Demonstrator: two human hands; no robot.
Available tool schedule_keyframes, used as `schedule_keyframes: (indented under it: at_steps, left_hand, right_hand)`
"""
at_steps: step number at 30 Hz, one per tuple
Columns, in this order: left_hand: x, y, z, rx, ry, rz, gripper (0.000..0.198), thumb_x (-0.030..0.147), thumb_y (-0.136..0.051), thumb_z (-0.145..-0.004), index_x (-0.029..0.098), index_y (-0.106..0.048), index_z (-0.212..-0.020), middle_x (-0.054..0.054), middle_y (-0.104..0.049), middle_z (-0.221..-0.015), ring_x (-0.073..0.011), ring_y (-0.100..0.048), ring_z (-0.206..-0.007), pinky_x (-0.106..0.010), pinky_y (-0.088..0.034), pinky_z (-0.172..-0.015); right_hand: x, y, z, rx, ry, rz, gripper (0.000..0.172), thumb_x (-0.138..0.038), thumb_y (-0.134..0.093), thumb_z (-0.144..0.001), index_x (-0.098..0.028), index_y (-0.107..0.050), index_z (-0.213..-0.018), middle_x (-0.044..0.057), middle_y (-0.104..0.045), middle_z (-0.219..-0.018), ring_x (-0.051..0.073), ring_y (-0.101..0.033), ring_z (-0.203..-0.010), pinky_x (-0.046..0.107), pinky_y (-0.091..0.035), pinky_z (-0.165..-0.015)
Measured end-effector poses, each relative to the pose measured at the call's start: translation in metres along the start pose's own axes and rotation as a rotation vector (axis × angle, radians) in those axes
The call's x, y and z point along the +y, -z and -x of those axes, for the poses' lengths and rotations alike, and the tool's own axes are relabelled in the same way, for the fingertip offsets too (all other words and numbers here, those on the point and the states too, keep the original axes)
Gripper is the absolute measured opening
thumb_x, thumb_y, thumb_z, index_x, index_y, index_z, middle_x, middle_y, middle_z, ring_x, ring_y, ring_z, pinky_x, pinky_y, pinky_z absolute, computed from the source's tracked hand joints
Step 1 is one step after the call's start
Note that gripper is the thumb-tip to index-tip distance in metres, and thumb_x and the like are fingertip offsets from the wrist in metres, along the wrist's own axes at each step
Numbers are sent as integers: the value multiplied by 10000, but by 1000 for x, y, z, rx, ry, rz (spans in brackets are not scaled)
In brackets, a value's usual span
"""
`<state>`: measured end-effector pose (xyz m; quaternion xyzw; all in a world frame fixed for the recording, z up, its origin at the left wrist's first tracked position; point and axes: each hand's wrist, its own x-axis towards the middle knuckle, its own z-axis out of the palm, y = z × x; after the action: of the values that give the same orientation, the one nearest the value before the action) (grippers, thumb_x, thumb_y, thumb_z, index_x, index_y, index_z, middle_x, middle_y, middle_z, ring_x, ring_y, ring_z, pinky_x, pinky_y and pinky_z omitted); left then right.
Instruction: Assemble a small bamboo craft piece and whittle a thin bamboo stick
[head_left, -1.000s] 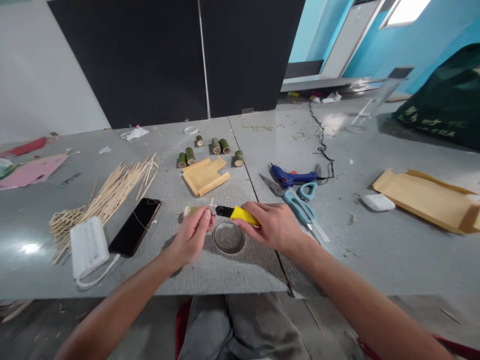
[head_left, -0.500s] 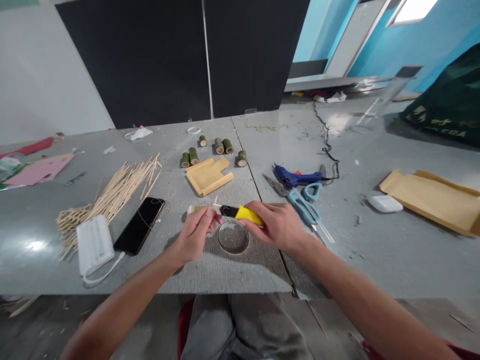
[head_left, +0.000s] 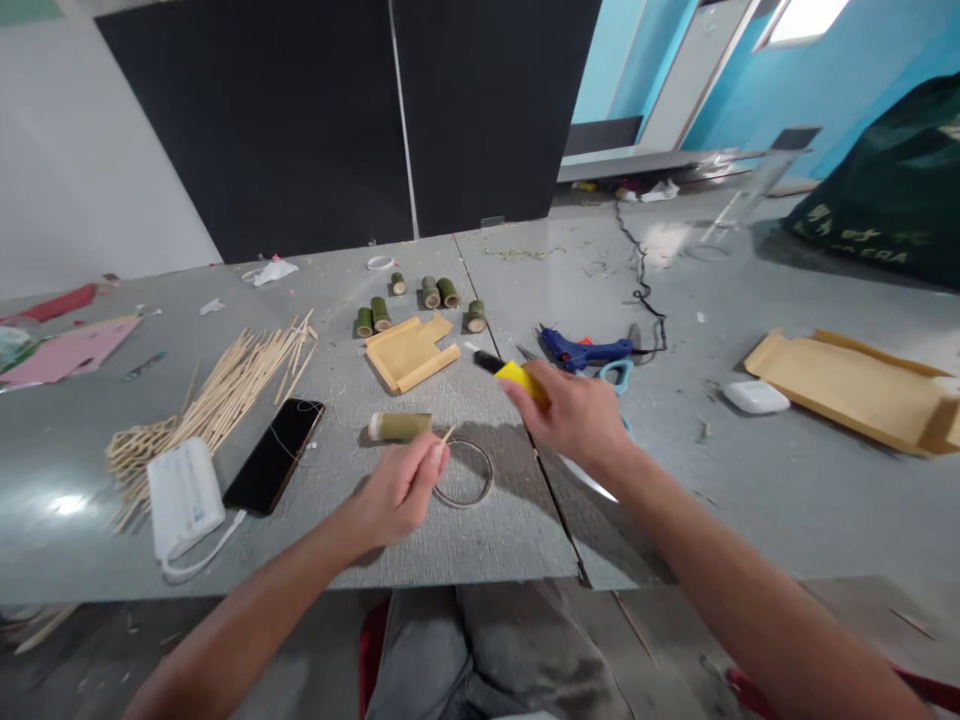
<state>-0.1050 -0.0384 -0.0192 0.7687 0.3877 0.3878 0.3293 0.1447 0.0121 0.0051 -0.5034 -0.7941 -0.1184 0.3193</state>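
Observation:
My left hand [head_left: 409,482] is closed around a thin wooden stick [head_left: 447,437], whose pale tip pokes up past the thumb. A yellow and black utility knife [head_left: 517,378] is gripped in my right hand [head_left: 581,410], its blade end pointing left above the table. Behind my left hand a bamboo tube [head_left: 401,427] lies on its side. A thin round ring [head_left: 491,478] lies flat just right of that hand. Under my right hand, light blue scissors [head_left: 616,374] are mostly hidden.
Several bamboo pieces [head_left: 430,292] stand behind a folded cardboard piece [head_left: 409,355]. At left are a pile of sticks [head_left: 232,375], a phone [head_left: 276,455] and a white power bank [head_left: 185,500]. A blue glue gun [head_left: 589,350], white case [head_left: 756,397] and cardboard tray [head_left: 855,390] lie right.
My right hand has drawn the knife away from the stick, up and to the right. My left hand has shifted slightly right and down with the stick, uncovering the bamboo tube.

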Motion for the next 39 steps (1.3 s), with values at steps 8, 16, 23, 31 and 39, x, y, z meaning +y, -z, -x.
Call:
schedule_keyframes:
  at_steps: [8, 16, 23, 31, 39]
  left_hand:
    - [-5, -1, -3, 149, 112, 47, 358, 406, -347, -1080, 201, -539, -859, 5, -526, -714, -151, -477, -654, -291, -375, -651]
    - [-3, 0, -4, 148, 125, 40, 319, 359, -377, -1069, 221, -434, -787, 8, -556, -693, -148, -500, -632, -289, -361, -643]
    - [-5, 1, -3, 140, 104, 4, 333, 350, -358, -1078, 217, -414, -778, 16, -512, -693, -138, -464, -635, -287, -350, -643]
    - [-1, -7, -2, 145, 205, 339, 419, 512, -384, -1061, 198, -522, -822, 41, -378, -648, -118, -314, -566, -274, -283, -548]
    - [2, 1, -9, 81, 306, 735, 337, 492, -511, -998, 200, -525, -829, 70, -255, -595, -109, -234, -532, -244, -208, -498]
  right_hand:
    - [-14, -1, 7, -109, 287, -201, 425, -526, -446, -1026, -168, -650, -922, 16, -645, -629, 121, -521, -500, 265, -254, -506]
    - [-17, -2, 9, -167, 308, -197, 442, -531, -428, -1042, -171, -648, -912, 11, -632, -617, 120, -518, -500, 281, -214, -517]
    - [-19, -5, 10, -205, 286, -145, 506, -588, -386, -1039, -175, -646, -905, 22, -630, -605, 134, -504, -489, 287, -186, -519]
    - [1, 6, 1, 82, -124, -71, 530, -602, -329, -1026, -184, -612, -865, 2, -527, -522, 126, -404, -419, 277, -237, -499]
    - [-22, -1, 6, -191, -62, -470, 434, -570, -410, -1015, -212, -515, -794, -57, -423, -539, 96, -363, -450, 260, -245, -499]
